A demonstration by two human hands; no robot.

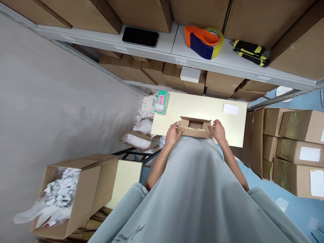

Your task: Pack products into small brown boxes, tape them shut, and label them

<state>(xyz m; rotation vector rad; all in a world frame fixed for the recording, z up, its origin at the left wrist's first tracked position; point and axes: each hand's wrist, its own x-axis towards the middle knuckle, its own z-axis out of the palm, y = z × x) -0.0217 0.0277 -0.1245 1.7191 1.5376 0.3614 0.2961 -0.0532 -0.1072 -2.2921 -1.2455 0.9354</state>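
Note:
A small brown cardboard box (194,132) with its top flaps apart rests at the near edge of the pale table (199,104), close against my shirt. Shiny tape runs along its near side. My left hand (173,134) grips the box's left end, thumb on the near side. My right hand (217,131) pinches the right end near a corner flap. The inside shows only bare cardboard. Toward the table's far left corner stands a green box with a pink picture (162,102). A white card or label (230,109) lies at the right.
Above the table, a shelf (167,45) holds a phone (140,36), a tape dispenser (204,41), utility knives (250,52) and cartons. Stacked cartons (298,148) stand at right. An open carton of shredded paper (63,189) sits lower left, beside a grey wall.

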